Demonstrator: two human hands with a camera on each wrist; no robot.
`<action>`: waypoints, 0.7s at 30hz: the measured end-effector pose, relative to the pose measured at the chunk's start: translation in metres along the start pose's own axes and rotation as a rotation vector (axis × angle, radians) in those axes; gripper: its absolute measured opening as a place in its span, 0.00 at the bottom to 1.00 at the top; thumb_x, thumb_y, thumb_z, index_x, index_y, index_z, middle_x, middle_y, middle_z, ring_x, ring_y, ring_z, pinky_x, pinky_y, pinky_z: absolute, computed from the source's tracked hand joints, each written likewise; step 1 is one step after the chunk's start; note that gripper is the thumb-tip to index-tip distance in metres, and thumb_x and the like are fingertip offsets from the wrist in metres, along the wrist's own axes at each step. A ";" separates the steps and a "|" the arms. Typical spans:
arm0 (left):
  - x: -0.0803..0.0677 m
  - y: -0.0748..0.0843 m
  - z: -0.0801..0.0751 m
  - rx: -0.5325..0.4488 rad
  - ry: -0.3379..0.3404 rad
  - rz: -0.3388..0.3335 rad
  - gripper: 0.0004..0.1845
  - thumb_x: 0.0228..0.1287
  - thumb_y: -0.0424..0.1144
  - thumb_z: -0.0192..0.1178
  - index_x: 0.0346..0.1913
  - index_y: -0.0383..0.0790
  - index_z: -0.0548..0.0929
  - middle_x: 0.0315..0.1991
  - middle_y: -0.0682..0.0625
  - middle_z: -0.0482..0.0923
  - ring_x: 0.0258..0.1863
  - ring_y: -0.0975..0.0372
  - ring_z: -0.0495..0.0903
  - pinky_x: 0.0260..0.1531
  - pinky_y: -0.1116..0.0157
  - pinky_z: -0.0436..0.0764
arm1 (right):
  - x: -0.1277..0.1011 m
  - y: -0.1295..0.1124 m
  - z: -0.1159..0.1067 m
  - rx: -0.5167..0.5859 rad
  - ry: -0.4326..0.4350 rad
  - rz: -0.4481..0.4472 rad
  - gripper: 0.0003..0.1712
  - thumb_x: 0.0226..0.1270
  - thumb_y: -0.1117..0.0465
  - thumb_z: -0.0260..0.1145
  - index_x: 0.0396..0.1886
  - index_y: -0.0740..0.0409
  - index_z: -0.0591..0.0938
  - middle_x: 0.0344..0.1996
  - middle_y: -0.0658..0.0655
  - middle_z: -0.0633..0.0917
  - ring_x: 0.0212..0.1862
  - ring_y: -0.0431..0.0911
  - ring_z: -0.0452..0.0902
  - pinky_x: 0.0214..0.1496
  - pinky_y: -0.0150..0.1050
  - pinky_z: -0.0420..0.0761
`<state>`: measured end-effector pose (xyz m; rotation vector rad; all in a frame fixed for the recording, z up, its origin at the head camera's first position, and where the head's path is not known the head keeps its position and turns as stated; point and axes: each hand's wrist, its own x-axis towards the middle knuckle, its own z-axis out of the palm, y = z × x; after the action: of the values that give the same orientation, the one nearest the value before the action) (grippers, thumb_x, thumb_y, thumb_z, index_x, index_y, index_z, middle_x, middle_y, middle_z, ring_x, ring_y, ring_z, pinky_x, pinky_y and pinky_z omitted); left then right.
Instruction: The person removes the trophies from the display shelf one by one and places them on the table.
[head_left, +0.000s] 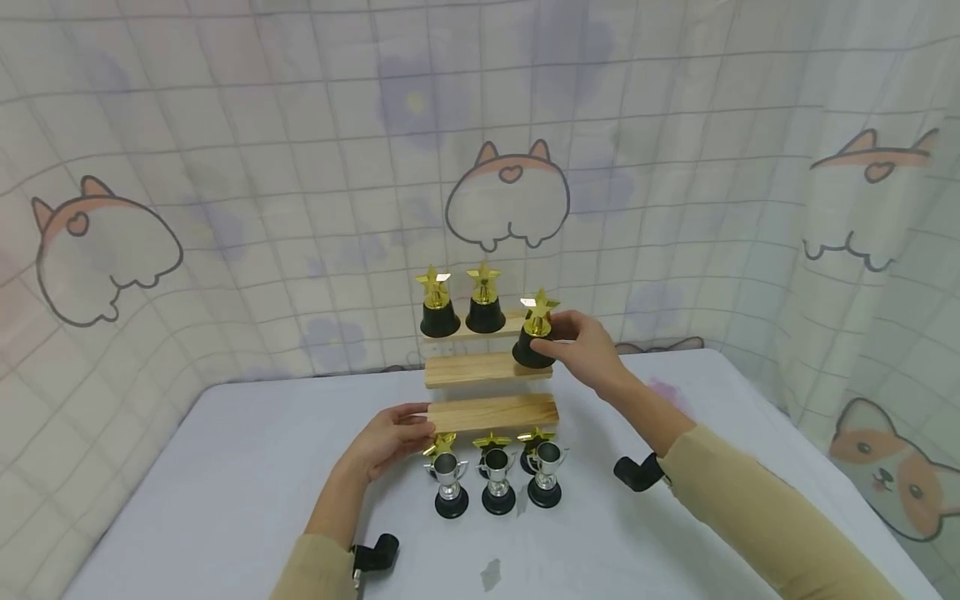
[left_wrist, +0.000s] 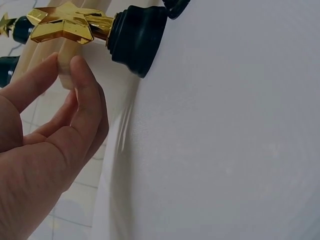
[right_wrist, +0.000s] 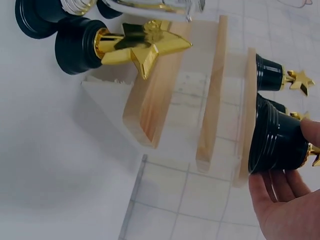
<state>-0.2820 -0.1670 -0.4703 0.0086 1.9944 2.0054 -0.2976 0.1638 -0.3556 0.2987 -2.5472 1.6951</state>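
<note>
A three-step wooden shelf (head_left: 491, 369) stands mid-table. Two gold star trophies on black bases (head_left: 438, 304) (head_left: 484, 300) sit on its top step. My right hand (head_left: 558, 337) grips a third star trophy (head_left: 536, 332) by its black base (right_wrist: 275, 142), at the right end of the top step (right_wrist: 247, 115); whether it touches the wood I cannot tell. My left hand (head_left: 397, 433) rests with fairly straight fingers (left_wrist: 82, 90) against the left end of the bottom step (head_left: 491, 412). Three silver cup trophies (head_left: 498, 483) stand in a row before the shelf, small star trophies (head_left: 491, 439) behind them.
The white table (head_left: 225, 500) ends about a hand's width behind the shelf, where a patterned curtain (head_left: 300, 167) hangs; it also closes in the right side. A small grey scrap (head_left: 491, 571) lies near the front edge. Bare tabletop spreads left and right of the trophies.
</note>
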 end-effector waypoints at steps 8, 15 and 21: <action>0.000 0.000 0.000 0.001 0.008 0.007 0.29 0.69 0.28 0.64 0.70 0.24 0.69 0.54 0.35 0.79 0.45 0.57 0.85 0.51 0.61 0.86 | -0.013 -0.001 0.003 0.001 -0.023 -0.010 0.33 0.66 0.56 0.75 0.64 0.66 0.75 0.59 0.64 0.80 0.62 0.57 0.76 0.66 0.55 0.76; -0.001 -0.003 0.000 0.015 0.013 0.001 0.29 0.69 0.28 0.65 0.70 0.24 0.69 0.54 0.34 0.80 0.45 0.55 0.85 0.50 0.60 0.86 | -0.027 0.004 0.008 0.005 -0.031 -0.012 0.32 0.66 0.57 0.76 0.64 0.67 0.75 0.59 0.65 0.80 0.60 0.58 0.78 0.64 0.51 0.80; -0.001 -0.003 0.000 0.005 0.012 0.011 0.29 0.69 0.28 0.65 0.70 0.24 0.70 0.53 0.35 0.80 0.45 0.55 0.85 0.50 0.60 0.86 | -0.036 0.006 0.014 0.061 -0.030 -0.026 0.31 0.66 0.62 0.75 0.65 0.69 0.74 0.59 0.67 0.79 0.61 0.60 0.78 0.64 0.47 0.81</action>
<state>-0.2807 -0.1669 -0.4729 0.0083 2.0106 2.0123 -0.2630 0.1571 -0.3722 0.3623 -2.5043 1.7755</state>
